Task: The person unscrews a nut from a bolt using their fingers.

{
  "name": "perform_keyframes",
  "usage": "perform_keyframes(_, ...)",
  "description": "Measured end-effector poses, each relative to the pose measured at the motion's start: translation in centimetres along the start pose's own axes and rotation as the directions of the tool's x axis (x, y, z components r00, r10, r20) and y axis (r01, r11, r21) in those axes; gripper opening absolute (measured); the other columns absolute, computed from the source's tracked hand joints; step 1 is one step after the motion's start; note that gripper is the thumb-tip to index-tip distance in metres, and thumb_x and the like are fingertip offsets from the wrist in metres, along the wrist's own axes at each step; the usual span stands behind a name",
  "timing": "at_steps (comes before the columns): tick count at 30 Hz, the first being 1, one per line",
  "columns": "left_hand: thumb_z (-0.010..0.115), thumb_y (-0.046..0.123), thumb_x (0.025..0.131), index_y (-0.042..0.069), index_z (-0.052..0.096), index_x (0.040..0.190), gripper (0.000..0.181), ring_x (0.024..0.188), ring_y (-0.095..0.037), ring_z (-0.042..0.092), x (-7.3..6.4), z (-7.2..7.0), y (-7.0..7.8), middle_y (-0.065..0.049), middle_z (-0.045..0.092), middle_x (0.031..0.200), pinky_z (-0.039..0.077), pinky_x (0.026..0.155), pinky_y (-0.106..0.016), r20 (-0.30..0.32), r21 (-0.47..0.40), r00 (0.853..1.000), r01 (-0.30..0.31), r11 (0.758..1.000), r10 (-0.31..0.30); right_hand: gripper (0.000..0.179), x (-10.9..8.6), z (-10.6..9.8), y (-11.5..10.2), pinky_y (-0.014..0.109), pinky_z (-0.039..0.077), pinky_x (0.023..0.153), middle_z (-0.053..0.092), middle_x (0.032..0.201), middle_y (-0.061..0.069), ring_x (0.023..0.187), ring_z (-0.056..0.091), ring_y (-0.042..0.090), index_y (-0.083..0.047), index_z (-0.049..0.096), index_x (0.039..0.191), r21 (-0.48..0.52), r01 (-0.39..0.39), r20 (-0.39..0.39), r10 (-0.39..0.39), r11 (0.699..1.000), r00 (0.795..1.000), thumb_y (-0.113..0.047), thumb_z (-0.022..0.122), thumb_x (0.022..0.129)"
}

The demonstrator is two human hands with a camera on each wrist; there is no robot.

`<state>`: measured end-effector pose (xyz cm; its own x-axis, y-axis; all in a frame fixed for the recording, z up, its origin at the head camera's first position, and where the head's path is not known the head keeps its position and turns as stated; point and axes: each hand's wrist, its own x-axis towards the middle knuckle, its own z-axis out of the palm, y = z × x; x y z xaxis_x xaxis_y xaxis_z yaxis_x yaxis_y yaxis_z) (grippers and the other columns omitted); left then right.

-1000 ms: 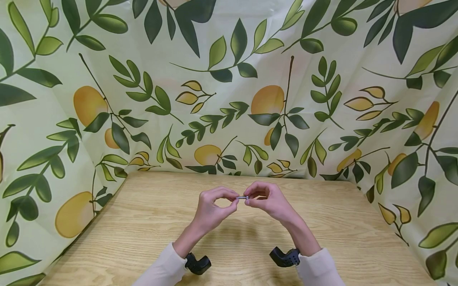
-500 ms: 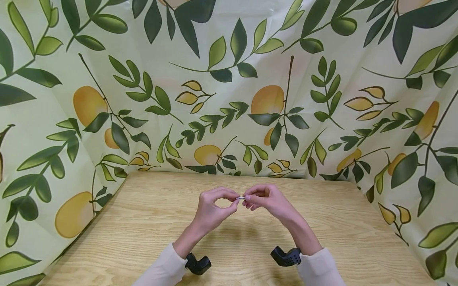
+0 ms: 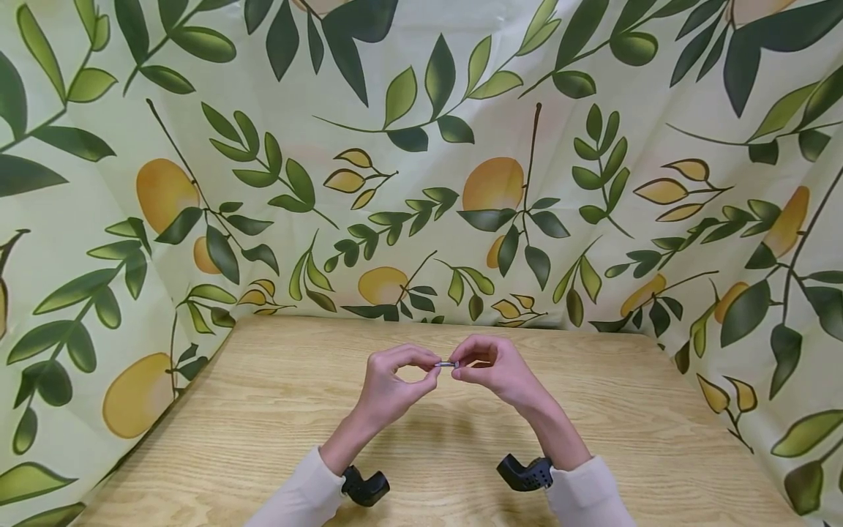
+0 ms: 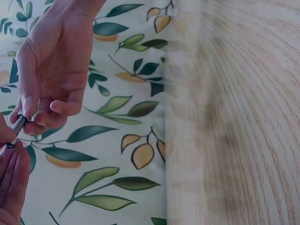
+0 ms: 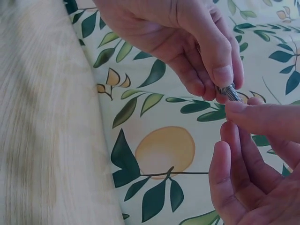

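Between my two hands a small metal bolt (image 3: pixel 446 364) lies roughly level above the table. Its threaded shank (image 5: pixel 233 94) shows in the right wrist view. My left hand (image 3: pixel 390 384) pinches the nut (image 4: pixel 11 144) at the bolt's left end between thumb and forefinger; those fingertips partly cover it. At the opposite end, the thumb and forefinger of my right hand (image 3: pixel 495 369) pinch the bolt's head. Its other fingers are loosely curled. Both hands also appear in the left wrist view, right hand (image 4: pixel 56 61) above and left hand (image 4: pixel 11 183) below.
A light wooden table (image 3: pixel 276 410) extends beneath both hands. Behind it and at its sides hangs a pale cloth (image 3: pixel 408 168) printed with leaves and orange fruit. Black wrist mounts (image 3: pixel 365 487) sit by both sleeves.
My right thumb and fingers rolled over the bolt's head half a second ago and have now returned to about their first position. My left hand stays in place.
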<state>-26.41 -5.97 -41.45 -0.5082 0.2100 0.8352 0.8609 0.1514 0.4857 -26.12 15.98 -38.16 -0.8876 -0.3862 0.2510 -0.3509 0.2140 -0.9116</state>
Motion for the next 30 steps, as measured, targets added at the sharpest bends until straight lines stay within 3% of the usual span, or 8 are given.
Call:
perform_keyframes(5, 0.079, -0.008, 0.079, 0.006, 0.081, 0.09, 0.018, 0.076, -0.014, 0.076, 0.08, 0.02, 0.16, -0.007, 0.08, 0.088, 0.064, 0.073, -0.024, 0.004, -0.011, 0.999, 0.038, 0.999, -0.038, 0.034, -0.09, -0.14, -0.1, 0.029, 0.062, 0.081, 0.073, 0.111, 0.02, 0.094, 0.071, 0.015, 0.004, 0.069, 0.116, 0.021, -0.008, 0.005, 0.008, 1.0, 1.0, -0.006, 0.081, 0.086)
perform_keyframes(8, 0.079, -0.007, 0.079, 0.007, 0.081, 0.09, 0.017, 0.077, -0.014, 0.076, 0.13, 0.04, 0.21, -0.007, 0.08, 0.088, 0.064, 0.073, -0.024, 0.0, -0.006, 0.999, 0.034, 0.999, -0.034, 0.038, -0.1, -0.28, -0.16, 0.03, 0.063, 0.079, 0.075, 0.113, 0.015, 0.094, 0.073, 0.017, 0.003, 0.068, 0.123, 0.04, -0.061, 0.022, 0.06, 0.997, 0.998, -0.016, 0.078, 0.092)
perform_keyframes(11, 0.079, -0.007, 0.079, 0.006, 0.081, 0.09, 0.017, 0.076, -0.014, 0.076, 0.14, 0.03, 0.19, -0.007, 0.08, 0.088, 0.063, 0.074, -0.023, -0.004, 0.005, 1.0, 0.03, 1.0, -0.03, 0.038, -0.01, -0.32, -0.14, 0.031, 0.064, 0.077, 0.077, 0.101, 0.01, 0.089, 0.073, 0.017, 0.007, 0.066, 0.121, 0.074, -0.123, 0.062, 0.118, 0.99, 0.991, -0.026, 0.065, 0.102)
perform_keyframes(14, 0.079, -0.007, 0.079, 0.006, 0.081, 0.089, 0.017, 0.076, -0.014, 0.076, 0.12, 0.0, 0.13, -0.007, 0.08, 0.087, 0.063, 0.074, -0.022, -0.006, 0.012, 1.0, 0.021, 1.0, -0.021, 0.039, 0.12, -0.31, -0.07, 0.03, 0.063, 0.076, 0.076, 0.09, 0.004, 0.084, 0.073, 0.016, 0.011, 0.066, 0.115, 0.104, -0.143, 0.091, 0.133, 0.984, 0.987, -0.026, 0.059, 0.106)
perform_keyframes(20, 0.079, -0.011, 0.077, 0.003, 0.08, 0.09, 0.019, 0.072, -0.018, 0.076, 0.13, 0.06, -0.02, -0.011, 0.079, 0.085, 0.064, 0.072, -0.024, -0.015, 0.009, 0.999, -0.046, 0.999, 0.046, 0.029, -0.1, -0.37, -0.14, 0.031, 0.062, 0.076, 0.074, 0.09, -0.001, 0.084, 0.07, 0.015, 0.009, 0.069, 0.113, 0.102, -0.107, 0.049, 0.103, 0.989, 0.993, -0.016, 0.068, 0.098)
perform_keyframes(30, 0.079, -0.01, 0.077, 0.004, 0.08, 0.091, 0.02, 0.073, -0.018, 0.076, 0.11, 0.08, 0.07, -0.011, 0.08, 0.087, 0.064, 0.071, -0.024, -0.016, -0.018, 1.0, -0.013, 1.0, 0.013, 0.021, -0.16, -0.36, 0.02, 0.028, 0.059, 0.073, 0.07, 0.098, 0.001, 0.085, 0.068, 0.015, 0.004, 0.071, 0.106, 0.031, -0.028, -0.016, 0.029, 0.999, 0.999, -0.008, 0.077, 0.089)
